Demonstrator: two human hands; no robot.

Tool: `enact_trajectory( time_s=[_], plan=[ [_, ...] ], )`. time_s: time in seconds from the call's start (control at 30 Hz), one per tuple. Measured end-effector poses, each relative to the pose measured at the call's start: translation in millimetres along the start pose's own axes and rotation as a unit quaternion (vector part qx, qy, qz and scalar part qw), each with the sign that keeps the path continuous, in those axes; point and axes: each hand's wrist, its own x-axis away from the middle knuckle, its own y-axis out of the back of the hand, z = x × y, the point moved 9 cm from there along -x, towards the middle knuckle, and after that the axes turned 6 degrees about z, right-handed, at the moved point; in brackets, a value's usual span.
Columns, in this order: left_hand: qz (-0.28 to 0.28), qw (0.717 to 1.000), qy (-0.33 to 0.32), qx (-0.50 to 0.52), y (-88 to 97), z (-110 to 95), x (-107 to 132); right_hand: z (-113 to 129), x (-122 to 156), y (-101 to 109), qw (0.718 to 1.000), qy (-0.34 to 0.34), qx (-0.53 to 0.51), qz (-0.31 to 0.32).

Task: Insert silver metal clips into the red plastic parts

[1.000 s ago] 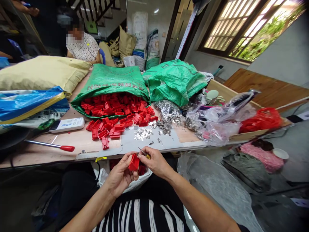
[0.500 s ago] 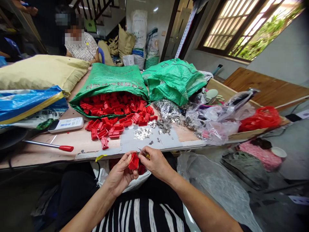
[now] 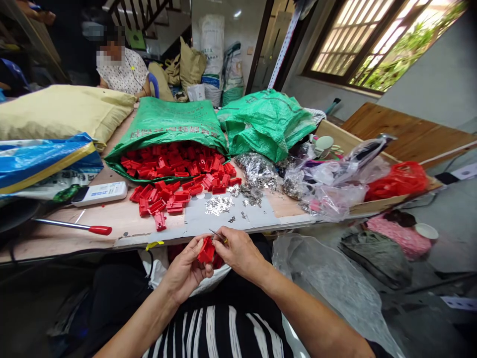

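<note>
One boxy plastic clip (image 3: 206, 250), metal pick (image 3: 216, 234)

Two hands (image 3: 185, 271) (image 3: 240, 253), two green sacks (image 3: 171, 124) (image 3: 266, 119)

— How were the hands placed?
— They met low, close in front of the body. The left hand (image 3: 185, 272) had its fingers curled, with thumb and fingertips closed on a red piece (image 3: 206, 250).
— And the right?
— The right hand (image 3: 241, 252) sat knuckles-up just beside it, pinching a thin tool (image 3: 215, 233). The left forearm (image 3: 145, 318) and right forearm (image 3: 298, 308) were bare and angled inward.
</note>
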Motion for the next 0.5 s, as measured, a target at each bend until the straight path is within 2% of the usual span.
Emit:
enact_trajectory(
  time_s=[0.13, 0.33, 0.5],
  plan=[
    [-0.001, 1.0, 0.005, 0.002, 0.3, 0, 0, -4, -2, -2, 0.999, 0.018, -0.045, 0.023],
    [-0.009, 1.0, 0.009, -0.003, 1.9, 0, 2, -25, -11, -3, 0.982, 0.03, -0.186, 0.032],
    [-0.012, 1.0, 0.015, 0.0, 1.4, 2, 2, -29, -17, -17, 0.961, 0.033, -0.264, 0.071]
  ],
)
